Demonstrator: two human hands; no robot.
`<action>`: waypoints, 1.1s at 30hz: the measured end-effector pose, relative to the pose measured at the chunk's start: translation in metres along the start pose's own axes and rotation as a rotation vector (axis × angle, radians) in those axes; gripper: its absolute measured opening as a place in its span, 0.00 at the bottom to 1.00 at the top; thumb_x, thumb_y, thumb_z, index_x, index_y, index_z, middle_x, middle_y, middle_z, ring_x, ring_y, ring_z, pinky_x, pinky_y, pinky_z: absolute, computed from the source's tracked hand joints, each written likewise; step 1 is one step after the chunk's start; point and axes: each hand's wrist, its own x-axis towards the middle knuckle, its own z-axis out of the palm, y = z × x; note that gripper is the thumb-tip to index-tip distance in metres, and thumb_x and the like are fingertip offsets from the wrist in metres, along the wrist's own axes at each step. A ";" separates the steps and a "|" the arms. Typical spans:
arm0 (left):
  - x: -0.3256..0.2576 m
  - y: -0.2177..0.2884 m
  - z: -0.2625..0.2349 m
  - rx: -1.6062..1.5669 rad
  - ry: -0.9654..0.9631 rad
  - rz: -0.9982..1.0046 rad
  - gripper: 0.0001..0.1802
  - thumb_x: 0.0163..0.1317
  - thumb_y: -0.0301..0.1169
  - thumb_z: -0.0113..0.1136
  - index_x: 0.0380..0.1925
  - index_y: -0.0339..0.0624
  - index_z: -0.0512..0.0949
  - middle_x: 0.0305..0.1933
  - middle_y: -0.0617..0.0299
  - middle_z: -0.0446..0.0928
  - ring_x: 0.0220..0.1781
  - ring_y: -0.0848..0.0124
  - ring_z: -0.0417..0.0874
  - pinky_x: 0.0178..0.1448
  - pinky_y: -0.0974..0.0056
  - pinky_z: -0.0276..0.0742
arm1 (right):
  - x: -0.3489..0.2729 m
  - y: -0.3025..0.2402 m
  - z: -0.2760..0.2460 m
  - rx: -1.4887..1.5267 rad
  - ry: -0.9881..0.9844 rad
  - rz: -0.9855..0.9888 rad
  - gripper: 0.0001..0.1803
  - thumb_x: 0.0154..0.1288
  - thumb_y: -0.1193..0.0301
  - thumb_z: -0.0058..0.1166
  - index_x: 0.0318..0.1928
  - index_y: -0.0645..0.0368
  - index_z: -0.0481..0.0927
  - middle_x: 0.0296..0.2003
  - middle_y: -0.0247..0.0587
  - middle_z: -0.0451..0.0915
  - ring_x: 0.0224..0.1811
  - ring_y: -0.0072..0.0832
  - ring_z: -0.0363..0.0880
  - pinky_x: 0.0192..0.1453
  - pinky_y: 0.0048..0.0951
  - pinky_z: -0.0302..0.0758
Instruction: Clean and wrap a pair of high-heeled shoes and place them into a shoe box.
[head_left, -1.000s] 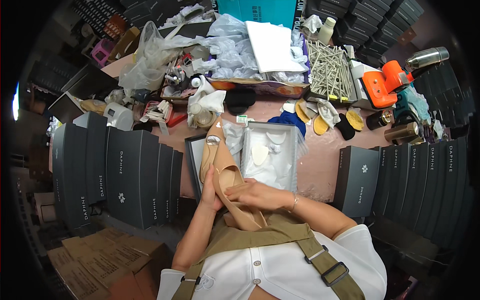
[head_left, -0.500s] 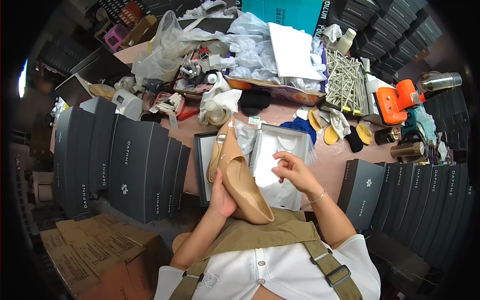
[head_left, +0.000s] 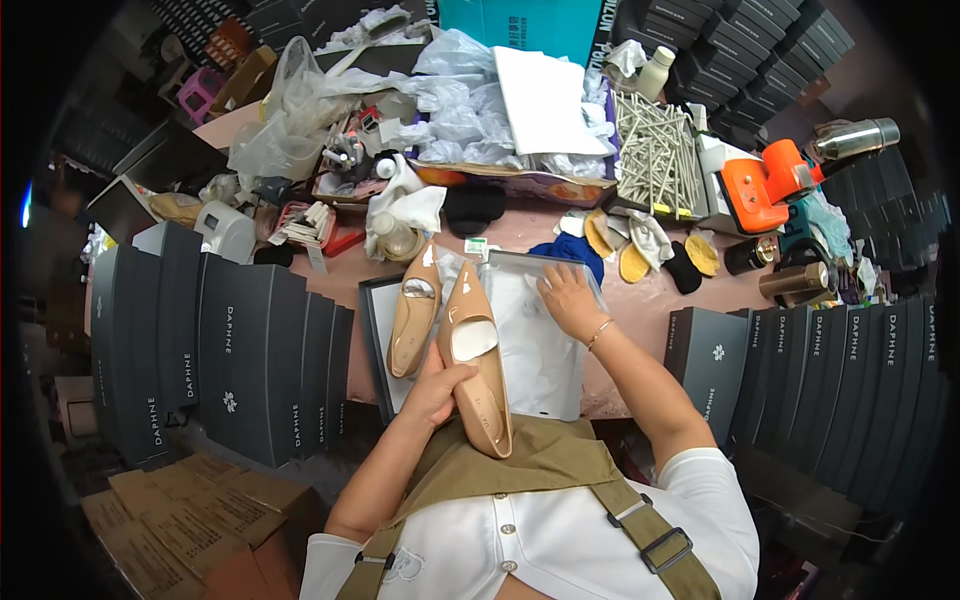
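My left hand (head_left: 436,392) is wrapped round a beige pointed-toe shoe (head_left: 487,405), toe pointing away from me. A white piece (head_left: 475,340) shows in its opening, toward the toe. Just left of it, the matching beige shoe (head_left: 408,340) lies over a dark shoe box part (head_left: 372,300), with whitish stuffing in its toe. Over the far end of the other open box part (head_left: 572,390), lined with white tissue paper (head_left: 535,350), my right hand (head_left: 570,300) reaches with fingers apart; the fingertips touch the paper or rim, I cannot tell which.
Dark shoe boxes stand in rows at left (head_left: 250,350) and right (head_left: 705,370). Behind are a carton of crumpled tissue (head_left: 460,110), a box of pale sticks (head_left: 655,155), an orange device (head_left: 750,195) and a glass jar (head_left: 395,240). Brown cartons (head_left: 190,510) lie lower left.
My right hand has moved away from me to the box's far end. The held shoe has turned more upright in view, and a white piece now shows in its opening. The whole view has shifted slightly.
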 end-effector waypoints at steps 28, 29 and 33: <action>0.005 -0.019 0.057 -0.098 -0.011 0.104 0.33 0.67 0.43 0.56 0.64 0.47 0.50 0.61 0.57 0.61 0.63 0.66 0.65 0.63 0.61 0.67 | -0.019 -0.085 -0.113 0.528 0.210 0.181 0.17 0.47 0.76 0.60 0.41 0.54 0.78 0.37 0.39 0.74 0.40 0.37 0.74 0.45 0.36 0.67; 0.006 -0.018 0.059 -0.120 -0.015 0.113 0.34 0.67 0.42 0.56 0.64 0.47 0.50 0.61 0.57 0.61 0.63 0.66 0.65 0.63 0.61 0.67 | -0.018 -0.086 -0.106 0.540 0.204 0.206 0.17 0.47 0.76 0.60 0.41 0.54 0.77 0.36 0.38 0.74 0.39 0.36 0.74 0.45 0.36 0.67; 0.003 -0.021 0.066 -0.002 -0.004 0.166 0.35 0.66 0.38 0.57 0.64 0.47 0.48 0.61 0.55 0.61 0.62 0.65 0.65 0.64 0.61 0.66 | 0.001 -0.089 -0.081 0.558 0.167 0.317 0.19 0.47 0.78 0.57 0.43 0.54 0.75 0.37 0.37 0.73 0.40 0.37 0.73 0.45 0.41 0.69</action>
